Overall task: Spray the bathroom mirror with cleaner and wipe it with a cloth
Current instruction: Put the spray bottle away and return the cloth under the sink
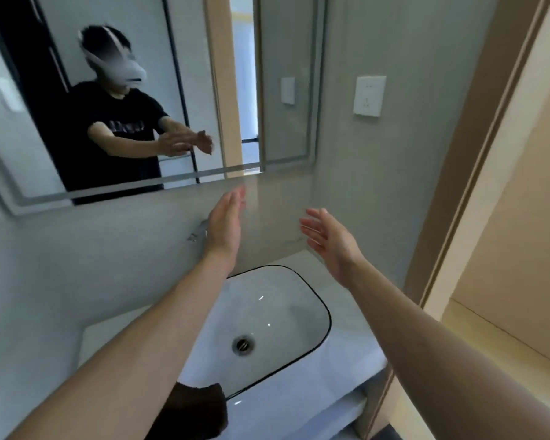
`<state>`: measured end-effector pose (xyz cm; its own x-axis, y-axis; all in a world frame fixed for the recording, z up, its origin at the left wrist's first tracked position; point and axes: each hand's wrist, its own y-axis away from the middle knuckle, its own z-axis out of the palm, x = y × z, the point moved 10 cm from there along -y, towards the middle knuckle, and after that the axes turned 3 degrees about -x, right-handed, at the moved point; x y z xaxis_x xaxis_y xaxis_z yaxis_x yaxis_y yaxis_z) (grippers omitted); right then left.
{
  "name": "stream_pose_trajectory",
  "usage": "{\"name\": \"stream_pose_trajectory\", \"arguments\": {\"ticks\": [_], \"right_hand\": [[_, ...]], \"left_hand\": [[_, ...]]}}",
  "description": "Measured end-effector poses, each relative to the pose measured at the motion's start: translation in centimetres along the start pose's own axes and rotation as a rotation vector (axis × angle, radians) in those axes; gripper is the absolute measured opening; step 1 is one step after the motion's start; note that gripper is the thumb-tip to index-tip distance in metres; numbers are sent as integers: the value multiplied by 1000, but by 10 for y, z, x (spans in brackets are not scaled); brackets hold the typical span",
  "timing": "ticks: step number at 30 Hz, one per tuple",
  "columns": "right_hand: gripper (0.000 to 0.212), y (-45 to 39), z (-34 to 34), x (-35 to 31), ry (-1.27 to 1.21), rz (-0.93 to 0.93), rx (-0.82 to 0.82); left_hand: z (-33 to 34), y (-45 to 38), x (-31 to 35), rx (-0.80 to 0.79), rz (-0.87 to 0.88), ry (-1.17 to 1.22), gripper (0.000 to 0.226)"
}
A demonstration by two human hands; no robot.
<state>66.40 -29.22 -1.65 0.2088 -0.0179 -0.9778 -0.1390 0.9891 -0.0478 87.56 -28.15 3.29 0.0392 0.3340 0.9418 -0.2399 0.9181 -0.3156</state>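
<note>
A home bathroom: a white basin (267, 315) set in a pale surface (353, 338), with a wall mirror (134, 90) above it.

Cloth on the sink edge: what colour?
Dark brown, nearly black. The cloth shows in the head view, partly behind the left forearm.

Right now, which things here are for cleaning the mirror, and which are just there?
For the job: mirror; dark cloth on the sink's front edge; left hand and right hand, both empty.

Just there: sink; tap; wall socket.
</note>
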Motion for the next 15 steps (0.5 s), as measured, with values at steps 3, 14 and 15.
{"name": "stream_pose_trajectory", "arguments": {"ticks": [3, 14, 15], "right_hand": [[20, -16, 66, 27, 119, 38, -91], [27, -13, 207, 221, 679, 386, -615], [28, -9, 213, 236, 731, 404, -660]], "left_hand": [[-72, -2, -4, 98, 27, -90, 33], [-250, 66, -136, 100, -306, -844, 34], [-253, 77, -150, 23, -371, -928, 36]]}}
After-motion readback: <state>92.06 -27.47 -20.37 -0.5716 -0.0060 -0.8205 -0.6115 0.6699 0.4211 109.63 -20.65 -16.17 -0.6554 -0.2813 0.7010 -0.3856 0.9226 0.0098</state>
